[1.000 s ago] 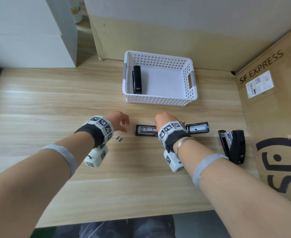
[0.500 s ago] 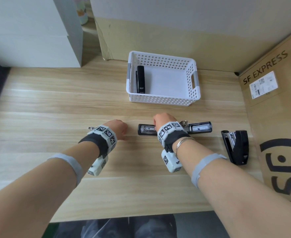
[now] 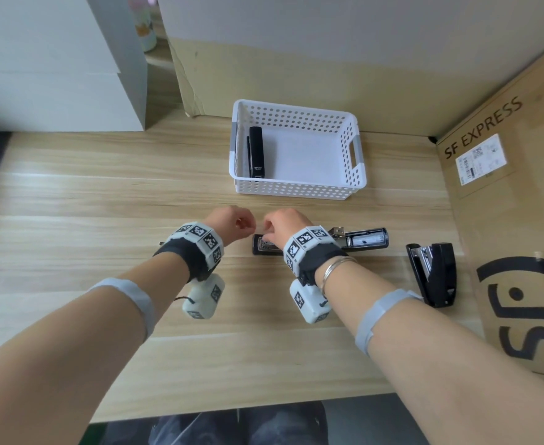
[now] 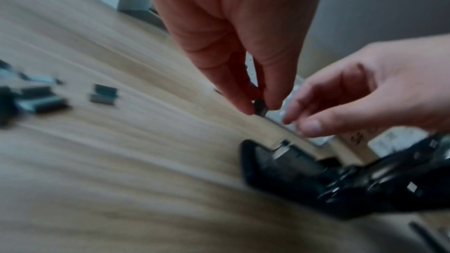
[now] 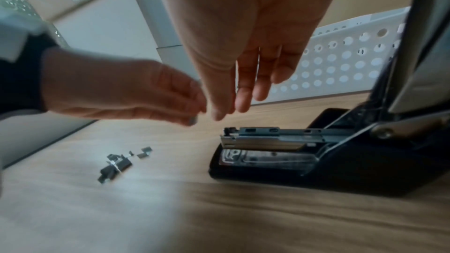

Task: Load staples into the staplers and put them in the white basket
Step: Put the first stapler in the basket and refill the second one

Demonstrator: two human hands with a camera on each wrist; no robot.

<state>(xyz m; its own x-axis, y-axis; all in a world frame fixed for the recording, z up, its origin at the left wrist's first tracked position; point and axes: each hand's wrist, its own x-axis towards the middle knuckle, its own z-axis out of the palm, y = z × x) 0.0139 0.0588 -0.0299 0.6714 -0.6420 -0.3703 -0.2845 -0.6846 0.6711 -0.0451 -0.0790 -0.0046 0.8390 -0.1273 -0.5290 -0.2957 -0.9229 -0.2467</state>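
An opened black stapler point(image 3: 363, 239) lies flat on the wooden table, its metal magazine point(image 5: 268, 138) bare and facing up. Just above its front end, my left hand point(image 4: 259, 109) pinches a short staple strip point(image 4: 261, 107) between thumb and forefinger. My right hand point(image 5: 227, 112) hangs right beside it with fingers nearly straight, holding nothing, fingertips close to the strip. A second black stapler point(image 3: 434, 273) lies partly open to the right. The white basket point(image 3: 355, 155) stands behind, with one closed black stapler point(image 3: 256, 152) along its left wall.
Loose staple strips point(image 5: 119, 164) lie scattered on the table left of the opened stapler, also seen as staple strips point(image 4: 41, 99) in the left wrist view. A large cardboard box point(image 3: 514, 203) walls off the right side. White boxes point(image 3: 55, 65) stand at the back left.
My left hand has come up off the table with a staple strip and moved right to meet the right hand. My right hand has shifted left over the stapler's front end.
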